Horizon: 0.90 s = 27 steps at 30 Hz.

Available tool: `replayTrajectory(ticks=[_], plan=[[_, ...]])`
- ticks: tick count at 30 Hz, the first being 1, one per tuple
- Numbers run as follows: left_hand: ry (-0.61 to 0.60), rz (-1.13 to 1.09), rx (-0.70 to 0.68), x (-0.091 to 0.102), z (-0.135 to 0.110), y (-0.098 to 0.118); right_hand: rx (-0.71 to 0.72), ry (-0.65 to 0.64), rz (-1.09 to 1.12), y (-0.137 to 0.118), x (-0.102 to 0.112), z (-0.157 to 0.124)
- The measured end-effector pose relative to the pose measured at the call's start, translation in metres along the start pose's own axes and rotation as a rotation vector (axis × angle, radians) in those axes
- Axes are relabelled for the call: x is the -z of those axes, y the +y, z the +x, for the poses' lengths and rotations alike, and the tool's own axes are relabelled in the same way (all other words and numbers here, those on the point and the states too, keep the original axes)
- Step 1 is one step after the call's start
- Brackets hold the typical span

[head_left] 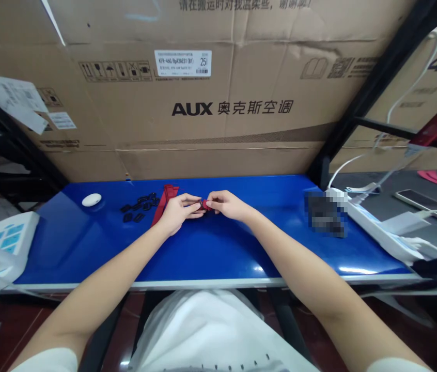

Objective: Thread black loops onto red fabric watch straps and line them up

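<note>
The left hand [176, 213] pinches a small black piece [203, 211], partly hidden, between thumb and fingers; the right hand [229, 204] pinches a small red fabric end [205, 204] just beside it, above the glossy blue tabletop [211, 253]. Toward nine o'clock lie a round white disc [92, 199] and loose black plastic pieces [141, 204]; toward three, a blurred dark object [325, 213]. Beside the left hand, a flat red fabric strap [162, 203] runs one to seven o'clock; fingers hide the pinched end's axis.

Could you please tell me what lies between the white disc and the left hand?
The head view shows scattered black pieces, possibly buckles, then red strapping beside the left hand.
</note>
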<state>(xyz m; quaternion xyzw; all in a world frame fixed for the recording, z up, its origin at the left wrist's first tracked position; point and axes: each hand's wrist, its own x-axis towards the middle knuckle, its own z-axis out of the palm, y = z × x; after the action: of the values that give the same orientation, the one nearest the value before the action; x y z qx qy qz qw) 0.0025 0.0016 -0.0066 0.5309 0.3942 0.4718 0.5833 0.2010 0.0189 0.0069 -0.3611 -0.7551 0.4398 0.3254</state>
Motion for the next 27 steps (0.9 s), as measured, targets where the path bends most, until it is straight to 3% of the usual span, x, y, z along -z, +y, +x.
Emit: replayTrajectory(ticks=[5,10,14,21,24,27], plan=[[-0.057,-0.024,-0.017,0.004,0.001,-0.003,0.035,0.009,-0.035,0.001,0.000,0.000],[-0.111,0.163,-0.075,0.007,0.002,-0.003,-0.012,-0.005,0.025,0.002,-0.001,0.000],[-0.063,0.324,-0.214,0.005,0.001,-0.003,-0.014,-0.037,0.088,-0.002,-0.001,-0.002],[-0.086,0.808,-0.677,-0.001,-0.009,0.002,-0.019,-0.105,0.141,-0.003,0.005,-0.004],[-0.060,0.863,-0.741,-0.003,-0.007,0.002,-0.029,-0.020,0.200,0.001,0.003,-0.001],[-0.013,0.826,-0.688,-0.003,-0.004,0.000,-0.043,0.030,0.292,0.003,0.002,0.002]])
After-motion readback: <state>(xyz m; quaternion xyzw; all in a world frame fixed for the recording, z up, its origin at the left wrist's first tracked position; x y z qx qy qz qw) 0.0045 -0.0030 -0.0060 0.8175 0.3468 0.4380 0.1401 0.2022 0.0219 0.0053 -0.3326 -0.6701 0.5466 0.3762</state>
